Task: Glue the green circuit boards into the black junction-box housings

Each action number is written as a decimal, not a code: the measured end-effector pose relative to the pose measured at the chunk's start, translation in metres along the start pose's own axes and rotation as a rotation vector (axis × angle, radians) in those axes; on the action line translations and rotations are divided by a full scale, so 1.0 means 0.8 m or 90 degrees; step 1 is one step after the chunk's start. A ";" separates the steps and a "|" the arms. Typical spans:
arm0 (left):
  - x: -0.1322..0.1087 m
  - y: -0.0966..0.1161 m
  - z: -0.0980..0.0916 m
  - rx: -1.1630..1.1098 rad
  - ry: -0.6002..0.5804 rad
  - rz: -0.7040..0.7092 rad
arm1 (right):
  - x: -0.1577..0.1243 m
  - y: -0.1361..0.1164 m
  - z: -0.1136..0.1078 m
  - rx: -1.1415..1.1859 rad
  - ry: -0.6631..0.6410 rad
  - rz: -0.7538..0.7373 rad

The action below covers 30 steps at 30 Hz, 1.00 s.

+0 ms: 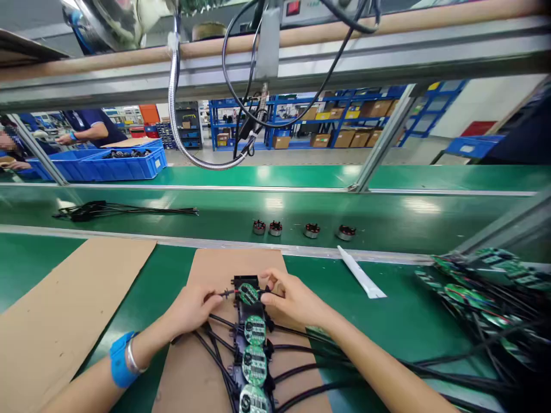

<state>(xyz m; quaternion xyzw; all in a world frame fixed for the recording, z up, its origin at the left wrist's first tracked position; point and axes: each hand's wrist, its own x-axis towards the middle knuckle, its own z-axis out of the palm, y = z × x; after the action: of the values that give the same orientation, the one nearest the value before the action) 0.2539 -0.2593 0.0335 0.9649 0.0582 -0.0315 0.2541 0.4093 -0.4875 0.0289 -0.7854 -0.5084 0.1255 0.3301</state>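
Observation:
A black fixture (245,282) lies on a brown cardboard sheet (215,269) and carries a row of round green circuit boards (255,330) with black cables running off both sides. My left hand (191,307) pinches a black cable at the left of the topmost round board (248,293). My right hand (293,298) has its fingers closed on the right edge of that same board. A blue band sits on my left wrist (120,358).
Four small round motor parts (275,228) and a black cable bundle (99,210) lie on the green conveyor belt. A white strip (360,279) rests right of the sheet. A heap of wired green boards (482,298) sits at right. Another cardboard sheet (64,310) lies left. A person works by blue bins (120,163).

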 end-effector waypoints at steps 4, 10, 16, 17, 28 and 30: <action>0.025 -0.011 0.013 0.072 0.076 -0.033 | 0.018 0.034 0.005 -0.046 0.014 0.045; 0.024 -0.005 0.016 0.143 0.080 -0.008 | 0.013 0.026 0.014 -0.149 0.060 0.036; -0.009 0.010 0.014 0.024 -0.012 0.205 | -0.022 -0.041 0.023 -0.078 -0.023 -0.042; -0.013 0.011 0.016 -0.015 -0.029 0.234 | -0.027 -0.051 0.027 -0.061 -0.039 -0.043; -0.009 0.000 0.026 -0.019 0.070 0.170 | -0.031 -0.030 0.007 0.058 -0.071 0.078; -0.007 0.000 0.030 0.010 0.084 0.157 | -0.028 -0.016 0.006 0.054 -0.068 0.094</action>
<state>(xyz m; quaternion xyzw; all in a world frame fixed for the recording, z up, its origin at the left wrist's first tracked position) 0.2477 -0.2714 0.0131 0.9667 -0.0446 0.0628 0.2441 0.3875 -0.5018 0.0309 -0.7982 -0.4603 0.2128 0.3251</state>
